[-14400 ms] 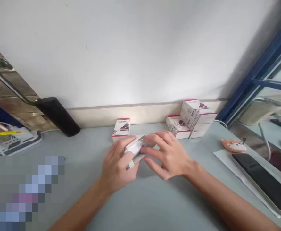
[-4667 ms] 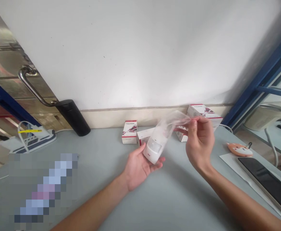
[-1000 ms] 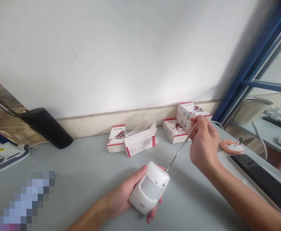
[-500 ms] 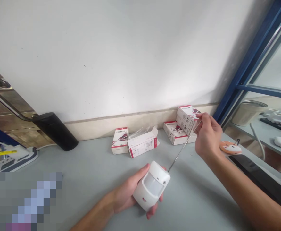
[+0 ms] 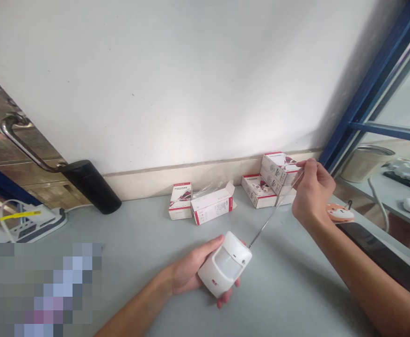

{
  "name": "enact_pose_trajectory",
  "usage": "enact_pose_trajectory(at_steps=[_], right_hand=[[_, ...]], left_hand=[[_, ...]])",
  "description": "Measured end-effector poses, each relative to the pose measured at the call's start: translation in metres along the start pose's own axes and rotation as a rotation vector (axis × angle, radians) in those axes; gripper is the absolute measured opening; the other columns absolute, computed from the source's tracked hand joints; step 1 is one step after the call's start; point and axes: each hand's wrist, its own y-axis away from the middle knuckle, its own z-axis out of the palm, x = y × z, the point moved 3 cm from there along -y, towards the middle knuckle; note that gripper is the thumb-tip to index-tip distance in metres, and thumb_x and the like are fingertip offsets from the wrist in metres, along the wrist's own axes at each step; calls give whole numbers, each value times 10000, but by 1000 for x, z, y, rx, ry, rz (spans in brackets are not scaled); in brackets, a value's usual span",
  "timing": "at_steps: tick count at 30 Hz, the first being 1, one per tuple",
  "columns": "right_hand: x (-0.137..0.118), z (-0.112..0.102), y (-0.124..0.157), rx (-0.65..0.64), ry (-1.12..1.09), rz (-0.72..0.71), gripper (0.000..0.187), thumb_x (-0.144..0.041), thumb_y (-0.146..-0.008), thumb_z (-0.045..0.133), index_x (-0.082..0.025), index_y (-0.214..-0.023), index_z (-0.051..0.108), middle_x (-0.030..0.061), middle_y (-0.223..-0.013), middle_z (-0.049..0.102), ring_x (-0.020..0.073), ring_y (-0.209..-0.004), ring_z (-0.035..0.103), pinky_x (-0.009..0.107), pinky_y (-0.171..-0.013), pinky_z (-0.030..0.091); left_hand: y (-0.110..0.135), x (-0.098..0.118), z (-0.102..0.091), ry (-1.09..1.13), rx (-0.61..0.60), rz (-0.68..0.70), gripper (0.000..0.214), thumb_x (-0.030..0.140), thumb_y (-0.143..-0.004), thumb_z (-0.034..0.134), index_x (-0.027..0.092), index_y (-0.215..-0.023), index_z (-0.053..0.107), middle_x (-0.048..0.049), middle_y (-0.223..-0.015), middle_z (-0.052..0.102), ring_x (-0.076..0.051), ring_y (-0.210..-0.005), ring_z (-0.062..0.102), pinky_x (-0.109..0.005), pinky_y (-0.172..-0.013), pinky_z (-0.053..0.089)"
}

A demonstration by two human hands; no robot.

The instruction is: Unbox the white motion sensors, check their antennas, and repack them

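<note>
A white motion detector (image 5: 226,265) with a pale sensor window rests in my left hand (image 5: 190,269), whose fingers wrap round its body from the left and below. From its top edge a thin metal telescopic antenna (image 5: 268,218) runs out, up and to the right. My right hand (image 5: 312,192) pinches the antenna near its far end. Behind the right hand sit stacked white and red boxes (image 5: 275,180). Further left, beyond the detector, an opened white box (image 5: 212,209) lies on its side with clear plastic behind it, beside a closed box (image 5: 181,201).
The grey table (image 5: 138,243) meets a white wall. A black cylinder (image 5: 92,187) and a power strip (image 5: 39,224) are at the left. On the right lie an orange and white animal-shaped item (image 5: 341,213) and a long dark object (image 5: 369,248). A blue frame (image 5: 369,84) rises there.
The whole scene has shifted slightly right and a little up in the view. Both hands keep their holds on the detector and antenna, and the antenna looks about equally long.
</note>
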Motion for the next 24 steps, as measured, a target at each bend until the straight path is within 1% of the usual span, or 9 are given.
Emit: enact_pose_trajectory(at_steps=[2,4,7,10,14,17,20,22,24], right_hand=[[-2,-1,3,3,45,-53,370,-522,-984,611,-218,-775,646,-67,-521,371,118,-483,299,333,-519,198],[-2,-1,5,-7,65,-67,364,-518,-992,606,-220,-785,637,-56,-541,394,126,-500,343,337,-532,226],[2,0,8,0,85,-63,394,-554,-994,584,-233,-765,591,-59,-551,396,129,-504,345,322,-519,233],[8,2,14,-4,131,-63,450,-617,-984,569,-238,-742,576,-58,-561,402,133,-517,345,307,-519,253],[10,6,28,-70,189,-64,499,-679,-975,554,-238,-745,595,-52,-558,412,135,-514,349,314,-530,269],[7,9,39,-124,191,-36,495,-678,-984,543,-240,-760,592,-55,-551,401,136,-511,349,311,-528,273],[3,11,53,-161,187,-3,483,-659,-987,556,-233,-761,583,-55,-564,406,132,-524,343,302,-535,281],[2,14,64,-218,205,14,479,-644,-993,560,-228,-755,579,-51,-576,419,133,-545,357,298,-550,293],[2,17,76,-289,220,50,474,-631,-1003,555,-227,-755,574,-49,-586,419,137,-566,367,297,-567,302]], left_hand=[[-1,-2,-1,13,-8,0,688,697,-1021,330,162,-1399,541,-123,-950,702,-230,-653,695,-329,-590,504],[-1,-2,-1,30,-37,8,668,684,-1032,307,192,-1439,502,-126,-966,712,-237,-646,701,-335,-593,500],[0,-1,-1,48,-75,6,663,678,-1037,300,199,-1454,488,-130,-977,717,-242,-641,703,-336,-583,500],[-1,-1,-2,55,-58,6,646,663,-1036,332,192,-1445,499,-125,-967,720,-237,-642,705,-316,-560,496],[-2,-1,-1,79,-2,41,637,652,-1038,326,172,-1395,545,-118,-927,717,-218,-618,687,-286,-520,475],[-4,-3,-2,85,24,54,661,659,-1036,308,125,-1259,627,-131,-915,711,-219,-630,686,-289,-510,489],[-4,-4,-3,88,29,69,673,668,-1031,304,112,-1161,660,-136,-907,708,-213,-615,678,-302,-511,511],[-4,-2,-3,105,39,93,653,656,-1031,310,124,-1199,650,-132,-903,711,-216,-606,681,-306,-505,522],[-4,0,-2,129,51,112,627,634,-1038,310,149,-1289,616,-127,-899,718,-223,-599,688,-309,-496,531]])
